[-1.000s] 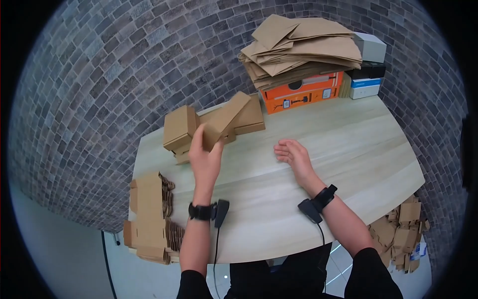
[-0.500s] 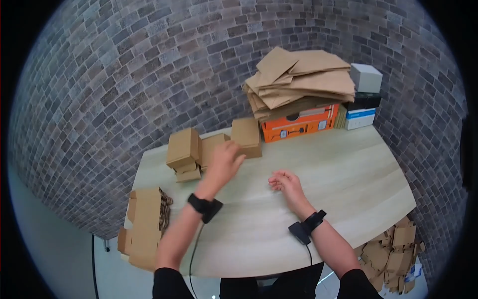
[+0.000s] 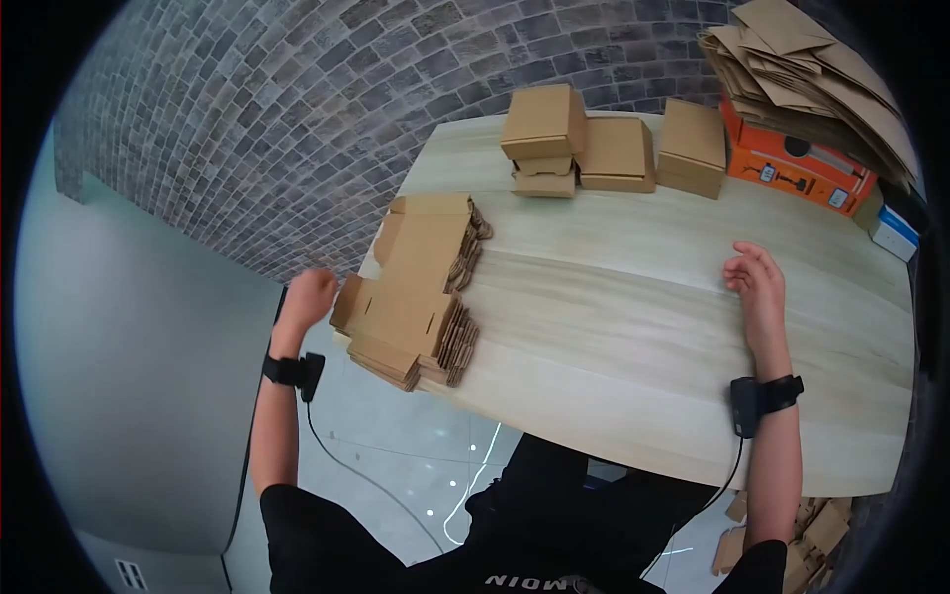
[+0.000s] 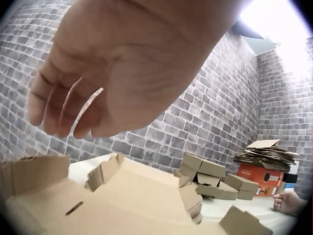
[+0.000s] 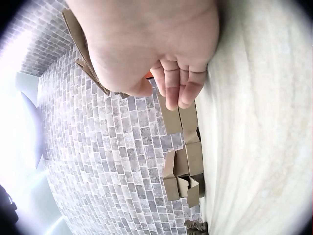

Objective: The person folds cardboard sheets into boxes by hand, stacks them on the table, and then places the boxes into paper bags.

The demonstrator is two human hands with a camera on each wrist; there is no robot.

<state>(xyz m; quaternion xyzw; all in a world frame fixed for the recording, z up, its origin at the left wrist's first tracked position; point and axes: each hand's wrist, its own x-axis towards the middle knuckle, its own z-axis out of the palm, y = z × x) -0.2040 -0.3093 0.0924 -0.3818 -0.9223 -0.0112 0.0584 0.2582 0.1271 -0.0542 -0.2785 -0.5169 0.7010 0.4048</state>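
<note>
My left hand (image 3: 311,297) hovers just beyond the left end of a stack of flat, unfolded cardboard boxes (image 3: 411,272). In the left wrist view its fingers hang loosely bent above the cardboard, holding nothing. The stack lies at the table's left edge, with its slots and side flaps showing. My right hand (image 3: 760,287) rests low over the right half of the table. Its fingers are loosely curled with nothing in them, as the right wrist view also shows.
Folded cardboard boxes stand along the back: stacked ones (image 3: 542,119), a flat one (image 3: 616,150) and another (image 3: 693,144). At the back right, brown paper sheets (image 3: 807,74) lie on an orange box (image 3: 792,178). Cardboard pieces (image 3: 826,525) lie on the floor, lower right.
The box my left hand gripped now sits among those at the back, let go. That hand has swung left to the flat stack. The head view has turned left; my right hand stays unoccupied.
</note>
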